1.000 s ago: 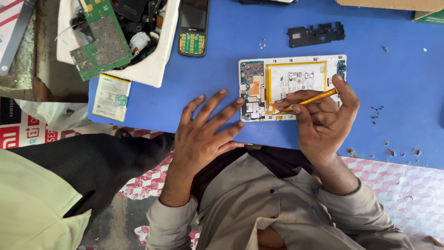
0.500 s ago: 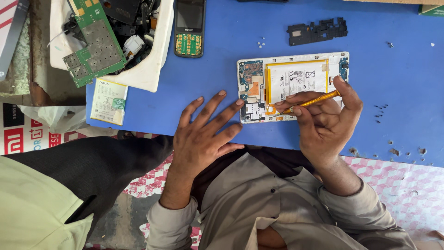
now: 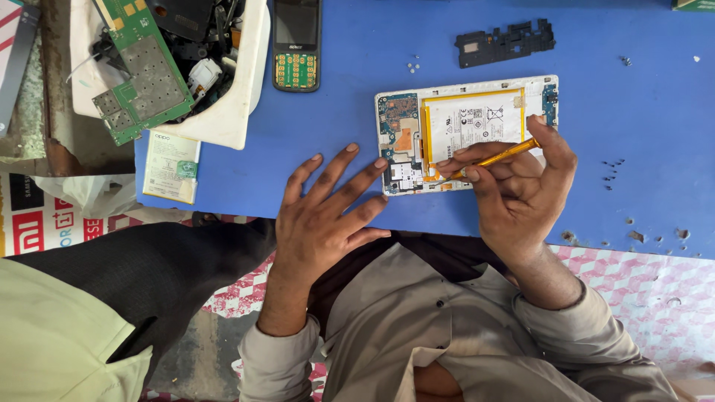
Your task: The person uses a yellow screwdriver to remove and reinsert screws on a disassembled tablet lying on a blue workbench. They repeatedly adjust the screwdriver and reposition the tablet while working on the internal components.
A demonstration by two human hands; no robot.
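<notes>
Right hand (image 3: 521, 186) pinching one yellow screwdriver (image 3: 491, 158) over one opened tablet (image 3: 465, 130), left hand (image 3: 328, 216) flat, empty

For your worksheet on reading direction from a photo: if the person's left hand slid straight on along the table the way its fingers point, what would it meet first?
The left hand lies flat, fingers spread, pointing up and to the right. Sliding that way, it would probably first meet the near left edge of the opened tablet; one fingertip looks already at that edge.

We seem to be at a phone repair bench: an opened tablet (image 3: 465, 132) at one o'clock, a tub of circuit boards (image 3: 231, 112) at eleven, loose screws (image 3: 612, 171).
</notes>
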